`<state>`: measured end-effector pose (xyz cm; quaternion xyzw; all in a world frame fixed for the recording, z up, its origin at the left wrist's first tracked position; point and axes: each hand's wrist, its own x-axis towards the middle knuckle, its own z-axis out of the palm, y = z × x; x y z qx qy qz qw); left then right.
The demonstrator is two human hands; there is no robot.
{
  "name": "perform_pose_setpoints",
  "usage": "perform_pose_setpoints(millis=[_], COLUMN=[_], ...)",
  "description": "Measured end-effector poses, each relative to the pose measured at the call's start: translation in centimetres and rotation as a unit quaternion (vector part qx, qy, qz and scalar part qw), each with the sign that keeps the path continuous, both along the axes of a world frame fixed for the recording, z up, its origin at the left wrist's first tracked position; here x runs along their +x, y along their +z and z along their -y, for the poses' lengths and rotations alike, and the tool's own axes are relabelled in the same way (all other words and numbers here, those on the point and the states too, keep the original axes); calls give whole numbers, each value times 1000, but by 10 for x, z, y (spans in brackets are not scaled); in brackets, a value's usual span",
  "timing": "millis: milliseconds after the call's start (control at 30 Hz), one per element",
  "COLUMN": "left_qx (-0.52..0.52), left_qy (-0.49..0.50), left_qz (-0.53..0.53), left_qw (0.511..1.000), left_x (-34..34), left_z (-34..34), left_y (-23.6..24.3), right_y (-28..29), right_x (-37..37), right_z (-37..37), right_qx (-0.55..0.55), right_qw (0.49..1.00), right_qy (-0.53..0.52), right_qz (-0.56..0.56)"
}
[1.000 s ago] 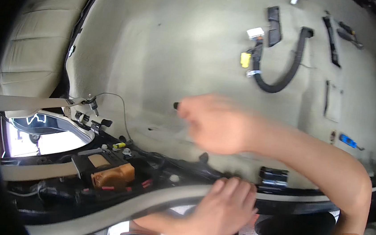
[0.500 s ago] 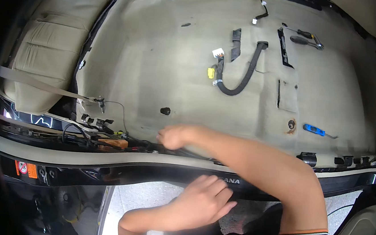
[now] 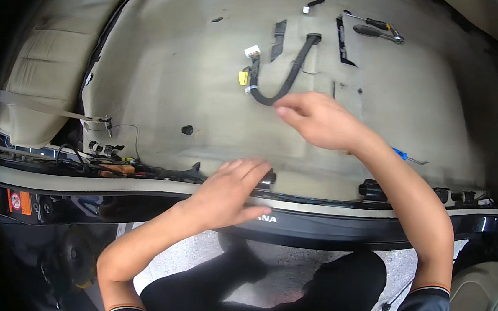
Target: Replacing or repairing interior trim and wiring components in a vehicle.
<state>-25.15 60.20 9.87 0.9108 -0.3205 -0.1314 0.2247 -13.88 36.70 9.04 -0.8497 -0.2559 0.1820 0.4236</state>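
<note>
My left hand [image 3: 231, 190] lies across the inner edge of the door sill [image 3: 315, 209]. Its fingers are stretched out and its thumb is spread, with the fingertips beside a black clip [image 3: 267, 181]. Further in, my right hand [image 3: 322, 125] hovers over the beige carpet [image 3: 166, 83]. Its fingers are bent toward the thumb; anything between them is hidden. Those fingertips overlap the view of the bend of a black wrapped wiring harness [image 3: 295, 70]; whether they touch it is unclear. The harness ends in a white connector [image 3: 252, 51] and a yellow connector [image 3: 243, 78].
A blue-handled pick [image 3: 400, 154] is partly behind my right forearm. A ratchet [image 3: 378, 33] and a screwdriver [image 3: 379, 24] lie at the far right. Exposed wiring [image 3: 164, 173] runs along the sill, left of my left hand. A beige seat [image 3: 57, 50] stands at the left.
My right hand has risen from the sill wiring and moved right and inward over the carpet. My left hand has moved up onto the sill edge and spread its fingers. The whole view has shifted.
</note>
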Motion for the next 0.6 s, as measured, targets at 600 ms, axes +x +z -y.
perform_pose_setpoints(millis=[600], left_qx=[54], left_qy=[17], left_qz=[114], left_qw=[992], left_x=[-22], left_z=[25], left_y=[-26], right_y=[-4], right_x=[-109], right_z=[127], right_qx=[8], right_qw=[985], right_qy=[-131], right_qz=[111])
